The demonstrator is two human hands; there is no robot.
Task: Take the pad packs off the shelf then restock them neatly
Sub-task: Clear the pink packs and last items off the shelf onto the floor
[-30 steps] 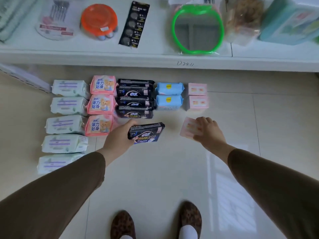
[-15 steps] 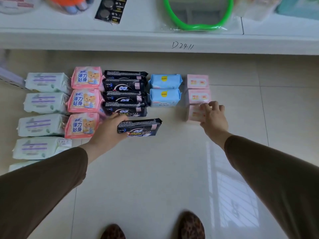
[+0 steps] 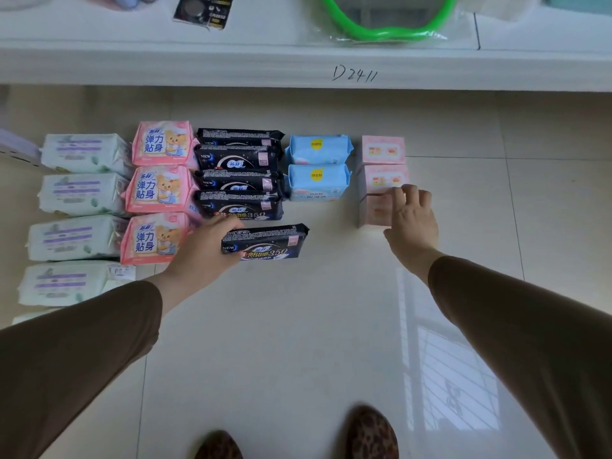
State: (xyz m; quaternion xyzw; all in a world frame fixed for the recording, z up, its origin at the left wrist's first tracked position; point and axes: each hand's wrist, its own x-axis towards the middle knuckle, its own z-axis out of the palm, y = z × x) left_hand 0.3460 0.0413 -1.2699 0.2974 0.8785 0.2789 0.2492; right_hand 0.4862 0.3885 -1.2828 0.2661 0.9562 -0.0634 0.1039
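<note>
Where cream floor tiles [image 3: 298,326] gleam (window reflected), a white shelf [image 3: 231,61] overhangs.

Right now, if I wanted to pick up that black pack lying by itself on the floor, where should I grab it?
Probably by its free right end. The black pack lies flat, long and thin, slightly tilted, and the left hand already holds its left end. Come from the right over bare floor and pinch across the narrow width, thumb on the near edge.
</note>
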